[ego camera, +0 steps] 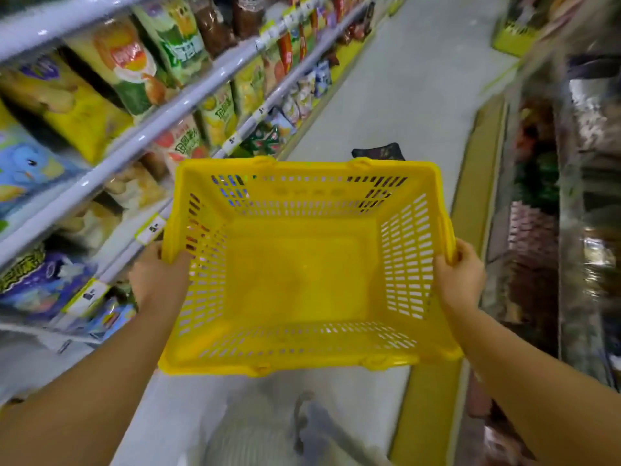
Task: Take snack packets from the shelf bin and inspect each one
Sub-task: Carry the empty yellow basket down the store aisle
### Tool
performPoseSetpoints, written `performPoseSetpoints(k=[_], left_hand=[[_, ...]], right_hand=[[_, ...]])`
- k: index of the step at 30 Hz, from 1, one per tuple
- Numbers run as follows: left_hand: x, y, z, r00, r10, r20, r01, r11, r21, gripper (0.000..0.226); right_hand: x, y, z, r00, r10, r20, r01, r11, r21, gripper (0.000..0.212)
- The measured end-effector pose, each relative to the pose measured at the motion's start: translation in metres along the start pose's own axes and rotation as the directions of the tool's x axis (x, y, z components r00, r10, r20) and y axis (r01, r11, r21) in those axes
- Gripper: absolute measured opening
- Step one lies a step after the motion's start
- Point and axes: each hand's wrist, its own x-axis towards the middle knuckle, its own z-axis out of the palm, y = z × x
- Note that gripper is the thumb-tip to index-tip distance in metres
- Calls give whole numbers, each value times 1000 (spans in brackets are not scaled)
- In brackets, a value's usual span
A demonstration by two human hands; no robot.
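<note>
I hold an empty yellow plastic basket (302,359) in front of me over the aisle floor. My left hand (158,275) grips its left rim and my right hand (460,275) grips its right rim. Nothing lies inside the basket. Snack packets (131,65) in yellow, green and blue wrappers fill the shelves on my left, standing in rows behind white shelf rails (144,136). No packet is in either hand.
A grey aisle floor (396,95) runs ahead between the left shelves and a blurred rack of goods (571,196) on the right. A dark packet (378,152) lies on the floor just beyond the basket. Price tags (151,228) hang on the shelf rails.
</note>
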Motion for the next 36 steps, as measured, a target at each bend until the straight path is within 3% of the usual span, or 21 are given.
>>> performPoseSetpoints(k=[5, 9, 16, 24, 36], left_hand=[[63, 67, 62, 997, 13, 72, -12, 1000, -19, 5], [127, 124, 116, 990, 77, 121, -74, 997, -26, 25], [219, 245, 202, 956, 200, 217, -190, 980, -67, 10], [272, 365, 322, 930, 278, 239, -259, 960, -107, 9], [331, 521, 477, 939, 278, 202, -240, 951, -195, 6]], right_hand=[[78, -13, 16, 998, 58, -37, -58, 998, -4, 33], [141, -32, 35, 991, 95, -89, -96, 995, 0, 34], [250, -64, 45, 969, 147, -199, -143, 989, 33, 36], [397, -72, 45, 953, 178, -246, -166, 984, 71, 34], [632, -92, 45, 955, 164, -249, -153, 986, 63, 30]])
